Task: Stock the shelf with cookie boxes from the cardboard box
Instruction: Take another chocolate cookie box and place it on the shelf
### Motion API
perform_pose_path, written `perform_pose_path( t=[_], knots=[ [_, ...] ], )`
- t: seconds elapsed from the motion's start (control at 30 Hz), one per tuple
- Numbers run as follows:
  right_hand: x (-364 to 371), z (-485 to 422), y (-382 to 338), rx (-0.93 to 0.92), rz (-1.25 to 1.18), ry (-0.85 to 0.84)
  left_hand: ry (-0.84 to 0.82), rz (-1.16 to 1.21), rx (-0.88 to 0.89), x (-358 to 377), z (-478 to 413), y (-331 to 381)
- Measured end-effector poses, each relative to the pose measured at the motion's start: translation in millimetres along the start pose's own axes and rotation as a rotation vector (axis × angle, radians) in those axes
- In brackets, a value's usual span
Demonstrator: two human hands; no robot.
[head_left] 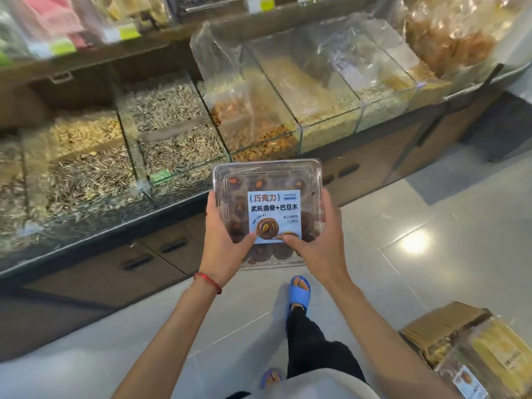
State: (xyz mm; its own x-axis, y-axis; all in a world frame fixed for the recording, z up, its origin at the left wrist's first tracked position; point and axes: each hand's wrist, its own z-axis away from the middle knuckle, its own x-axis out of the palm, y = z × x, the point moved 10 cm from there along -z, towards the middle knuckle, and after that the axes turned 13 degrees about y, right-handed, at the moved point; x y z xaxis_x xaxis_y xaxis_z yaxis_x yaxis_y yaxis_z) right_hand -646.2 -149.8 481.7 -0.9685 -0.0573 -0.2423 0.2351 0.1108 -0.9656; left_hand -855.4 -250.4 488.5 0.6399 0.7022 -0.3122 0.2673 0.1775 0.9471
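One cookie box (275,208) gripped by left hand (223,237), right hand (319,240); one cardboard box (443,326) floored.

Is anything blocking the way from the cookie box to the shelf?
Nothing visible does. The left hand and right hand hold the cookie box in open air in front of the shelf. The glass bins below it hold seeds and nuts, though, and no free spot for the box shows.
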Motion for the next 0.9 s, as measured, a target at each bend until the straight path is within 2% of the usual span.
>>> perform_pose_path(
  t=[0.43,0.9],
  knots=[
    [135,-240,-77,-0.134,0.015,-0.152,0.272,-0.038,0.078,15,-232,58],
    [269,-480,-165,-0.314,-0.016,-0.124,0.408,-0.051,0.208,38,-500,117]
  ],
)
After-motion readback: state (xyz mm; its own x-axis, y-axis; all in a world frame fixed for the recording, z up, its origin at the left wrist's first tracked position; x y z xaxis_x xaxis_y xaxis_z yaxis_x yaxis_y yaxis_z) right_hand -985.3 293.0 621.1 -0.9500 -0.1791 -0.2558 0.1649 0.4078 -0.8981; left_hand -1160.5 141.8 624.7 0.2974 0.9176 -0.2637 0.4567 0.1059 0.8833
